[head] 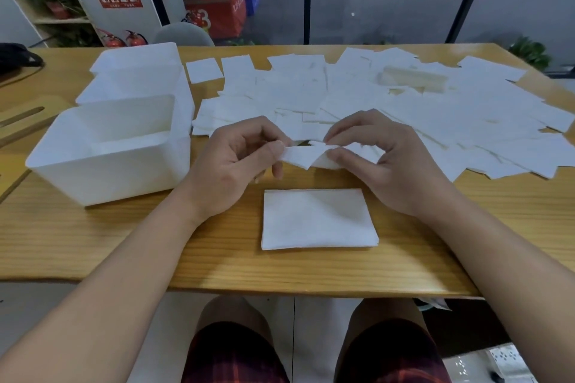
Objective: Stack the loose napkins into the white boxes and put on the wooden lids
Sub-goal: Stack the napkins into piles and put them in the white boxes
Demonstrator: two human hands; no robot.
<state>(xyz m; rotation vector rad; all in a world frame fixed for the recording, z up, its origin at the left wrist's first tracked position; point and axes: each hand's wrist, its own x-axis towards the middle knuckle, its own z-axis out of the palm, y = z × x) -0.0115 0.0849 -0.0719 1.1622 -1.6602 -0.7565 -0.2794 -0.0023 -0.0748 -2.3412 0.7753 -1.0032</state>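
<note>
Above the middle of the worktop [93, 246], one napkin [314, 157] is held off the surface between both hands. It is pinched at its left end by the thumb and fingertips of the left hand [230, 165], the other fingers being curled; its right end is pinched likewise by the right hand [395, 165].

Directly below, near the front edge, a squared stack of napkins [317, 219] is laid flat.

Along the back edge and across to the right edge, loose napkins [435, 121] are spread in an overlapping layer. A pale wooden piece [413, 79] is partly covered by them near the back edge; whether it is a lid cannot be told.

Toward the left edge, a white box [105, 162] is stood open; its contents cannot be made out. A second white box [137, 71] is set just behind it, touching or nearly so.

At the left edge itself, a wooden lid [31, 116] with a slot is seen lying flat.
</note>
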